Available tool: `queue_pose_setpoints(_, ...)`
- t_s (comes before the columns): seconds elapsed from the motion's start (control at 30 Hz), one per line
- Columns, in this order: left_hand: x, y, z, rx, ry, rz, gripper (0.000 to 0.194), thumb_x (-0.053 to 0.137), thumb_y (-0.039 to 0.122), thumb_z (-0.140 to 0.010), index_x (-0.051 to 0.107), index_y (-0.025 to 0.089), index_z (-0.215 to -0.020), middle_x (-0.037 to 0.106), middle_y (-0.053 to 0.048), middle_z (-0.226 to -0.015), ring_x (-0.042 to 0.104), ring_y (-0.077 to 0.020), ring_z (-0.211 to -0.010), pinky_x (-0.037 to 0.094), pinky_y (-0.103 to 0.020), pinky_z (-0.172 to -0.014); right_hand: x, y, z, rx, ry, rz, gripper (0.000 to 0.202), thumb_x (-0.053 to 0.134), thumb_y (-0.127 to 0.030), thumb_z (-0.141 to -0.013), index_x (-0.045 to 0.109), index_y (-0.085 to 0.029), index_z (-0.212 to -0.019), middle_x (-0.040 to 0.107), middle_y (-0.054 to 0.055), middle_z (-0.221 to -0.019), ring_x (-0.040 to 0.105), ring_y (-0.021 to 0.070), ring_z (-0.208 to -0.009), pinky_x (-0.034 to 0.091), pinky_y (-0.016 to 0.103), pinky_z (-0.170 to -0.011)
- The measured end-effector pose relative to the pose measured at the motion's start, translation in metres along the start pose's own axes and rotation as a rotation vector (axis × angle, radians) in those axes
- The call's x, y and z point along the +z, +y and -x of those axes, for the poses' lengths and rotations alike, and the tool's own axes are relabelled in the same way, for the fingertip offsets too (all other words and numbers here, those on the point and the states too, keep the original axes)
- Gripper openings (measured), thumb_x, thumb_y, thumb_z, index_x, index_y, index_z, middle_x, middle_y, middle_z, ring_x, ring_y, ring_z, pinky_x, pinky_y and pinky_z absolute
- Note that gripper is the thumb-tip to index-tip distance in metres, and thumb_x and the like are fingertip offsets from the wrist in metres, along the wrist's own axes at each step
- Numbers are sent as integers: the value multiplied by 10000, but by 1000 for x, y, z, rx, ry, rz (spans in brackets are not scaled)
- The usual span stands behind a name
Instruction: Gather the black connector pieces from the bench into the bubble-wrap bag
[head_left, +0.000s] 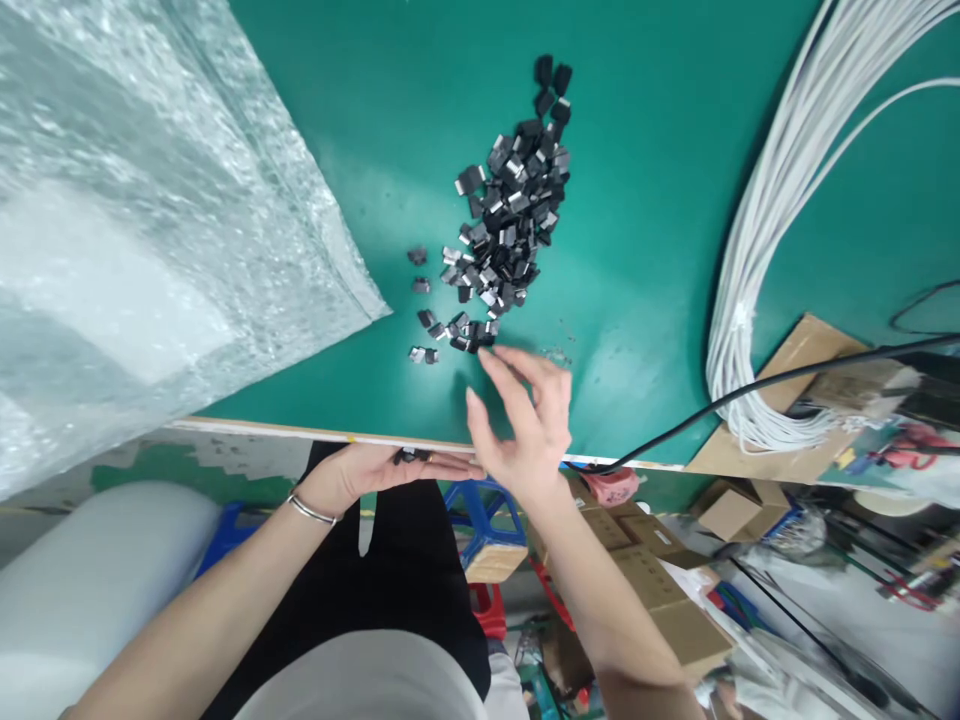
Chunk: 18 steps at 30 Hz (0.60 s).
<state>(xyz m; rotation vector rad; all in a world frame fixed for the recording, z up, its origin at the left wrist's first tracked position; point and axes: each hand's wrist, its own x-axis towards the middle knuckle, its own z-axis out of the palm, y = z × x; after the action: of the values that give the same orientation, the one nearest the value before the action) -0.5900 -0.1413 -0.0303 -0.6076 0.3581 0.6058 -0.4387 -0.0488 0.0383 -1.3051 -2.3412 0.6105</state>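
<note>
A pile of small black pieces with shiny metal ends (pixel 514 220) lies on the green table (pixel 637 200). Several loose pieces (pixel 424 355) are scattered at its near left side. My right hand (pixel 525 410) is over the table with thumb and fingers apart, its fingertips beside the nearest pieces of the pile; nothing shows between them. Palm up at the table's front edge, my left hand (pixel 412 467) holds a few black pieces (pixel 409 455) in its palm, just below and left of my right hand.
Clear bubble-wrap sheeting (pixel 187 230) covers the table's left side. A coil of white cable (pixel 739 290) lies at the right, with a black cable (pixel 675 430) running across it. Below are a blue stool (pixel 484 515) and cardboard boxes (pixel 652 580).
</note>
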Motion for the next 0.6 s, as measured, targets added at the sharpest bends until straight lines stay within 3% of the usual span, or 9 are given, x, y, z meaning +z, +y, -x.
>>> queue_pose_setpoints(0.13, 4, 1, -2, 15, -53, -126, 377, 538, 296, -988, 674, 53, -1242, 747, -190, -1160, 698, -334, -1138, 476, -490, -1086, 3, 13, -8, -49, -8, 94, 338, 649, -168, -928, 646, -186, -1266, 667, 123, -1172, 622, 255, -1063, 541, 436, -946)
queue_pose_setpoints(0.3, -2, -1, -3, 43, -74, -138, 457, 454, 331, -1024, 566, 135, -1422, 752, -151, -1171, 691, -302, -1153, 424, -538, -1118, 0, 6, 7, -61, -44, -12, 343, 652, -140, -916, 645, -195, -1254, 668, 109, -1137, 635, 231, -1028, 562, 397, -907)
queue_pose_setpoints(0.5, -1, -1, -2, 49, -87, -143, 519, 511, 346, -1007, 523, 107, -1468, 749, -193, -1155, 702, -343, -1128, 438, -541, -1100, 4, 6, -6, -10, -25, 33, 403, 634, -170, -938, 608, -174, -1340, 636, 121, -1125, 612, 225, -974, 559, 395, -871)
queue_pose_setpoints(0.6, 0, -1, -3, 35, -84, -115, 479, 505, 317, -1010, 554, 116, -1442, 760, -172, -1125, 711, -320, -1107, 444, -529, -1102, 5, 5, -2, -12, -32, 40, 382, 640, -160, -932, 623, -175, -1313, 643, 123, -1118, 616, 232, -979, 556, 413, -881)
